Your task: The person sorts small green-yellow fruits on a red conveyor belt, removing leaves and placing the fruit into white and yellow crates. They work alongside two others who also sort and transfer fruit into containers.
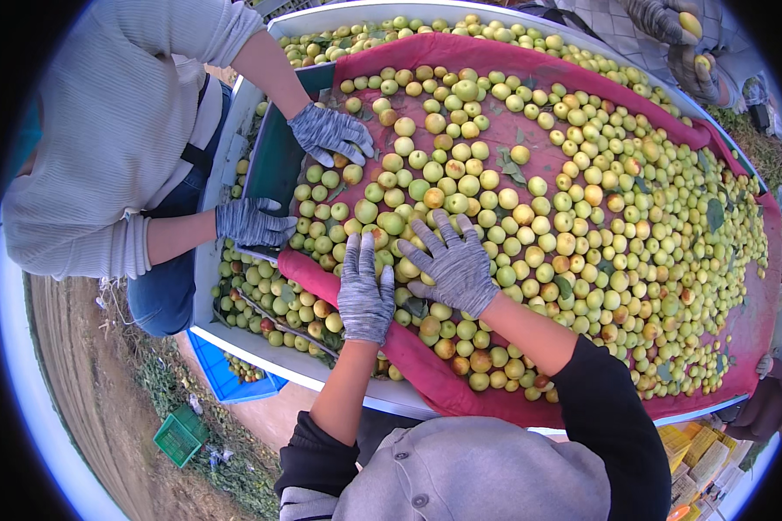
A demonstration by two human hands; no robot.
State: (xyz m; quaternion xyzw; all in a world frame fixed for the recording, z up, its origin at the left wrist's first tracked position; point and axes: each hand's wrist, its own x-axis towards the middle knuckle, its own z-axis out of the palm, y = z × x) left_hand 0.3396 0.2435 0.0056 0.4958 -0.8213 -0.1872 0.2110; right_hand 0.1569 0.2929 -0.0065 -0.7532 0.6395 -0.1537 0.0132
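Small round yellow-green fruits (468, 185), some blushed red or brown, cover a red cloth (495, 139) spread in a wide pale-sided bed. My left hand (367, 300), in a grey striped glove, lies on the fruits beside the cloth's rolled near edge. Its fingers stretch forward and hold nothing. To its right, my right hand (457, 269), gloved alike, spreads its fingers flat over the fruits, also holding nothing. Fruits under both palms are hidden. Beyond them at the left, a co-worker's two gloved hands (330, 134) reach to fruits by a dark green tray (274, 161).
The bed's pale rim (226, 334) runs along the left and near sides. Below it on the ground are a blue crate (226, 378) with fruits and a green crate (181, 434). Another person's gloved hands (695, 78) hold fruits at the far right. Yellow crates (686, 447) stand near right.
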